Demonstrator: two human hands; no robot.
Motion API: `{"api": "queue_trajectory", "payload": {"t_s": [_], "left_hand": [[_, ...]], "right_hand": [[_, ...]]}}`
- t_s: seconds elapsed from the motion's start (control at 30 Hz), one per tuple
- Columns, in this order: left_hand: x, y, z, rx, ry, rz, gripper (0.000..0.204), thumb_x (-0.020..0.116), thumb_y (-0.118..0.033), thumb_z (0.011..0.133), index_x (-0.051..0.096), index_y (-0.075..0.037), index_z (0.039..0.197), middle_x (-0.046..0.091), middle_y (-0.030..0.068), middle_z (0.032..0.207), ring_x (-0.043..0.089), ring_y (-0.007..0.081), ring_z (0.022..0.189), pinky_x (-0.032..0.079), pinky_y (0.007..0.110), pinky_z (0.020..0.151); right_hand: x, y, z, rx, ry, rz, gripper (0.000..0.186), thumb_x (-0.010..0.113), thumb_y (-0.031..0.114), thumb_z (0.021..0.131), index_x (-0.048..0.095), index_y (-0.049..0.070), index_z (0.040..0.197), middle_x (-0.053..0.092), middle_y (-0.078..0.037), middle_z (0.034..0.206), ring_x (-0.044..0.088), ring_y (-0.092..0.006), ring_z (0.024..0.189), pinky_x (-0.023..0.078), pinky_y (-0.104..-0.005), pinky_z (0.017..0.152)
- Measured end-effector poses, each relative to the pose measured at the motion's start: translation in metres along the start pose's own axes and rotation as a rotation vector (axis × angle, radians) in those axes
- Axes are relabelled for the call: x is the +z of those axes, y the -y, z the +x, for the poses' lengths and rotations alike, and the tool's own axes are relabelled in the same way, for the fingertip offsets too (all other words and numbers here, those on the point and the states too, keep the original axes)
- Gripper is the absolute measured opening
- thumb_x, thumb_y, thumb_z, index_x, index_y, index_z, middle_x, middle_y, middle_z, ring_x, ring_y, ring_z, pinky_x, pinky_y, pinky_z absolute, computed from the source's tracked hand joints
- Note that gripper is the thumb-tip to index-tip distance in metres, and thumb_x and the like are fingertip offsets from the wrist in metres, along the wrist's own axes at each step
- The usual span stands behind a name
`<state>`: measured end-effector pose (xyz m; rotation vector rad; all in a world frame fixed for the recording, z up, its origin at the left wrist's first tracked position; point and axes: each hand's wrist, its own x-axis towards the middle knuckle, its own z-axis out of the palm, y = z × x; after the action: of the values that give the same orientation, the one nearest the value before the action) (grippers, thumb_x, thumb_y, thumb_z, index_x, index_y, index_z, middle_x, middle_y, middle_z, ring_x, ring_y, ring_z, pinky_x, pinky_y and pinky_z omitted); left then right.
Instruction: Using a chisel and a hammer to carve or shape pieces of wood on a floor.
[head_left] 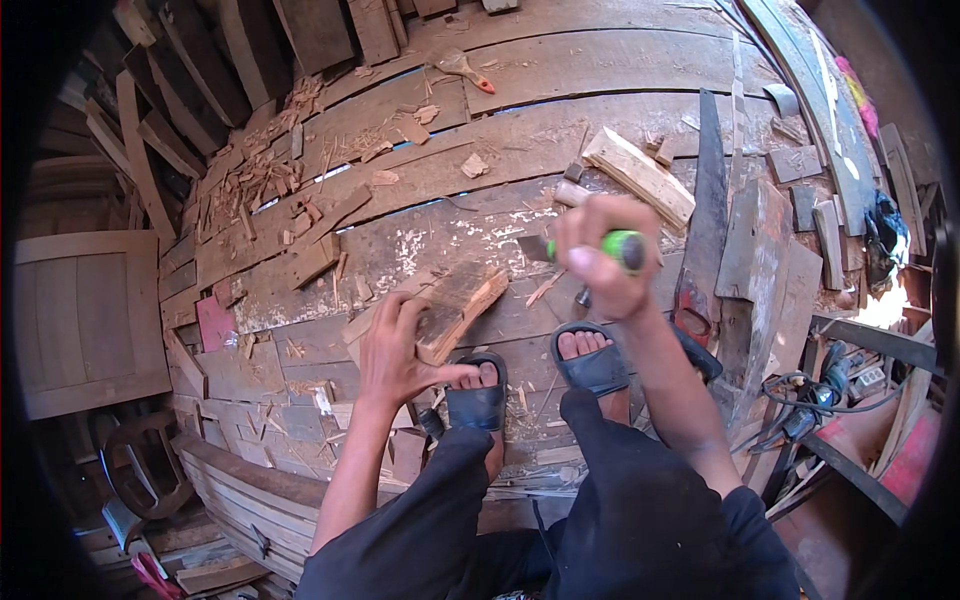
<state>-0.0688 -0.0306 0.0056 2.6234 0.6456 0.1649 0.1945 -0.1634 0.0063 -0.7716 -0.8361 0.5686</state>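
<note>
Dark trousers (640,480) fill the near edge, knees bent, above sandals (475,408) planted on the plank floor (600,62). A rough wooden block (462,305) lies just ahead of the left sandal, slanted, its far end toward the right. The left hand (392,350) is spread wide: its fingers rest on the block's left side, while the thumb sticks out over the left sandal. The right hand (605,258), slightly blurred, is closed firmly around a green-and-black tool (625,248), its flat blade pointing left, apart from the block. Beyond that hand lies a pale offcut (640,178), with a saw (707,190) to its right. A brush (462,70) lies farther off, and chips (268,180) litter the far left
</note>
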Motion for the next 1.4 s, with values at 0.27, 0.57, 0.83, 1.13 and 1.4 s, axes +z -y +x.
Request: {"api": "queue_trajectory", "payload": {"t_s": [0.27, 0.57, 0.83, 1.13, 1.4], "left_hand": [[0.029, 0.018, -0.026, -0.208, -0.423, -0.076, 0.083, 0.084, -0.05, 0.078, 0.052, -0.003, 0.138, 0.059, 0.0218, 0.129, 0.063, 0.0393, 0.116, 0.054, 0.048, 0.093], [0.028, 0.048, -0.043, -0.659, -0.044, -0.794, 0.053, 0.068, -0.013, 0.088, 0.055, 0.006, 0.135, 0.069, 0.0149, 0.124, 0.067, 0.0254, 0.113, 0.051, 0.035, 0.099], [0.027, 0.064, -0.007, -0.91, -0.229, -0.886, 0.051, 0.074, -0.03, 0.098, 0.061, 0.003, 0.134, 0.07, 0.0119, 0.124, 0.065, 0.0174, 0.113, 0.051, 0.032, 0.098], [0.019, 0.04, -0.009, -0.42, 0.085, -0.742, 0.038, 0.078, -0.007, 0.093, 0.062, 0.0, 0.126, 0.07, 0.0056, 0.115, 0.062, 0.0123, 0.11, 0.049, 0.03, 0.099], [0.003, 0.006, 0.005, -0.391, 0.003, -0.693, 0.03, 0.077, -0.006, 0.091, 0.066, 0.001, 0.118, 0.072, 0.007, 0.104, 0.064, 0.0108, 0.1, 0.051, 0.028, 0.09]], "right_hand": [[0.007, 0.043, 0.003, -0.035, -0.003, 0.176, 0.034, 0.072, 0.019, 0.082, 0.044, 0.006, 0.068, 0.047, -0.002, 0.056, 0.041, -0.0102, 0.05, 0.029, -0.0264, 0.046], [-0.016, 0.058, -0.014, 0.085, -0.047, 0.126, 0.045, 0.075, 0.042, 0.086, 0.05, 0.007, 0.074, 0.048, 0.0, 0.058, 0.042, -0.0097, 0.051, 0.032, -0.0249, 0.046], [-0.042, 0.032, -0.035, 0.056, -0.124, 0.075, 0.042, 0.068, 0.041, 0.093, 0.05, 0.007, 0.077, 0.048, -0.001, 0.061, 0.043, -0.0116, 0.056, 0.035, -0.0259, 0.052], [-0.071, 0.001, -0.041, 0.039, -0.279, -0.216, 0.028, 0.062, 0.02, 0.095, 0.046, 0.006, 0.077, 0.049, -0.003, 0.067, 0.047, -0.0128, 0.064, 0.04, -0.0282, 0.063], [-0.07, 0.003, -0.05, 0.295, -0.406, -0.438, 0.032, 0.065, 0.018, 0.101, 0.05, 0.007, 0.075, 0.052, -0.001, 0.07, 0.052, -0.0091, 0.07, 0.043, -0.027, 0.065]]}}
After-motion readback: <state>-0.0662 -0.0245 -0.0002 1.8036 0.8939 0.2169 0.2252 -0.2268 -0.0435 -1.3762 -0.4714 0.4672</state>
